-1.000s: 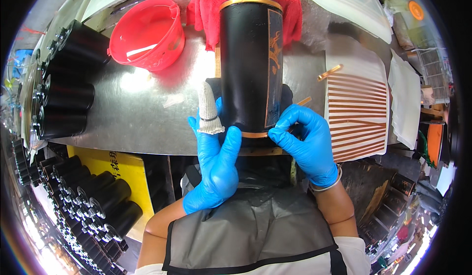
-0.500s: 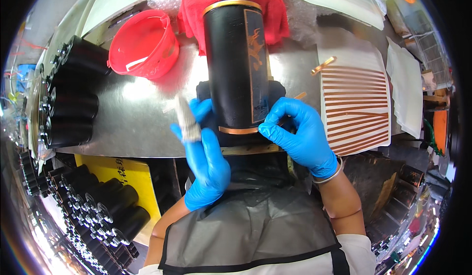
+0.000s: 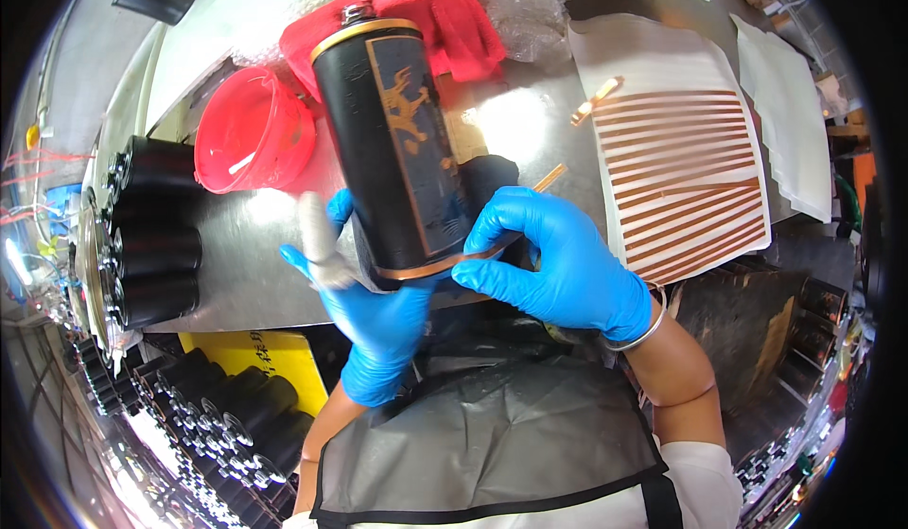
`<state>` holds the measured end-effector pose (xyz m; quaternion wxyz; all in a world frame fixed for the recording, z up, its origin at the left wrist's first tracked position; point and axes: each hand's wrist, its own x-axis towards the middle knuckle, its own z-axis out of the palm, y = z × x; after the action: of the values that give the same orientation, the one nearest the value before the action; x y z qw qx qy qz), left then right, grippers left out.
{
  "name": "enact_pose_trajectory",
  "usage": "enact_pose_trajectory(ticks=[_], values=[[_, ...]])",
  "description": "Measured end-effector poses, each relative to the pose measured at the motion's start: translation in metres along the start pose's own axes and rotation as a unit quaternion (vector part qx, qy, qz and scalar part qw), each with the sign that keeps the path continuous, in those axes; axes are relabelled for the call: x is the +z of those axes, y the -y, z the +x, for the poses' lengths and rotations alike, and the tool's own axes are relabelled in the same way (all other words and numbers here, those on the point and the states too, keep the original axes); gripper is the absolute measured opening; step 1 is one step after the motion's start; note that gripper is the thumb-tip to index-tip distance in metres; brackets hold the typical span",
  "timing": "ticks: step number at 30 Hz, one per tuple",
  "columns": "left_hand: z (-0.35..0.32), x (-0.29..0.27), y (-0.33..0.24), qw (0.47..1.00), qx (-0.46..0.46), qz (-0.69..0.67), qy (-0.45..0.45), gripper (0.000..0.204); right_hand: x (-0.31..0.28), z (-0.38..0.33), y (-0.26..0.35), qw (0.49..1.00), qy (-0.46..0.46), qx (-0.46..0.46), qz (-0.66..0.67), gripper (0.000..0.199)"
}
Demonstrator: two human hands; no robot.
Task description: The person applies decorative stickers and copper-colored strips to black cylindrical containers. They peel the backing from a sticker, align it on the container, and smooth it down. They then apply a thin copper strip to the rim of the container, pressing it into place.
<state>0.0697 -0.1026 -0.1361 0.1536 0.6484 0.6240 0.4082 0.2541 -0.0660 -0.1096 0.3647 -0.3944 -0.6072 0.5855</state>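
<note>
**Both gloved hands on the black bottle**

Your left hand [image 3: 378, 316] is under the bottle [image 3: 392, 146], closed around its lower end from the left side; the forefinger sticks up beside the bottle, wrapped in something pale and blurred. Your right hand [image 3: 558, 264] grips the same end from the right, its fingertips pressing on a copper band [image 3: 430, 267] that runs round the bottle's base. Both hands wear blue gloves.

You have the bottle tilted, its gold-rimmed neck pointing toward the far edge of the table [image 3: 265, 245] and leaning left, its base near the front edge at your chest. It is black, with a copper-framed panel and a copper figure on the side facing you.

Beyond the bottle's neck, a red cloth [image 3: 445, 18] lies at the table's far edge. A red bowl [image 3: 251, 136] sits left of the bottle, near the far left corner. Black cylinders [image 3: 156, 236] lie stacked along the left edge. On the right side lies a white sheet [image 3: 676, 169] carrying rows of copper strips, with a loose strip [image 3: 596, 98] near its far corner. More black cylinders [image 3: 232, 415] stand below the front edge, to your left.
</note>
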Motion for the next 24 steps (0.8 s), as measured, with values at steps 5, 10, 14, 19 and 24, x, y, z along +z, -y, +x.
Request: enact_pose_trajectory(ticks=[5,10,14,19,24], values=[[-0.002,-0.004,0.018,0.973,-0.113,-0.195,0.050,0.104,-0.003,0.002,0.003,0.994,-0.030,-0.037,-0.096,0.018],[-0.002,-0.006,0.019,0.999,0.036,-0.018,-0.034,0.066,0.003,-0.001,0.001,0.997,-0.061,0.022,-0.033,0.015],[-0.017,-0.018,0.016,0.981,0.079,0.168,-0.057,0.023,0.003,-0.003,-0.002,0.998,-0.065,0.016,-0.010,0.015],[-0.023,-0.011,0.015,0.948,0.163,0.237,-0.135,0.025,0.007,-0.003,-0.006,0.996,-0.086,0.000,0.005,0.016],[-0.019,-0.003,0.004,0.949,0.169,0.239,-0.119,0.037,0.006,-0.004,-0.012,0.997,-0.080,-0.012,-0.019,0.017]])
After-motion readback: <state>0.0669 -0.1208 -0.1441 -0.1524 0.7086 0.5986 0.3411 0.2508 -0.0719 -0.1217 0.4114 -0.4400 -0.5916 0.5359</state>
